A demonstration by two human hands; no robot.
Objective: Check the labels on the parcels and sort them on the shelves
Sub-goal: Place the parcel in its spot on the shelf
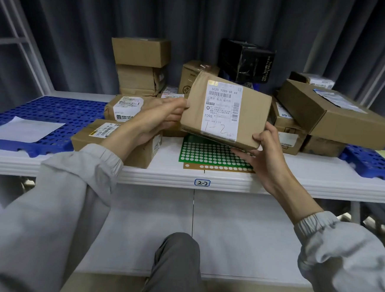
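Held parcel (226, 111): a brown cardboard box raised above the white shelf (162, 178), tilted, its white shipping label (222, 110) facing the camera and bearing a handwritten "1-2". Left hand (159, 119): fingers curled round the box's left edge, gripping it. Right hand (265, 150): thumb on the lower right corner and fingers beneath, gripping the box from below. Directly under the box lies a green perforated sheet (209, 154) on top of a brown perforated sheet (217, 167). The shelf's front edge carries a tag (202, 182) reading "2-2". Near the left forearm rests a labelled carton (117, 139); behind it, a wrapped labelled parcel (124, 107) and a stack of two brown boxes (141, 66). Behind the held parcel: another brown box (191, 75) and a black box (246, 61). At right, a large flat carton (333, 114) leans across smaller boxes (289, 131). Blue perforated mats (49, 114) lie at both ends of the shelf; the left one bears a white paper (25, 129).
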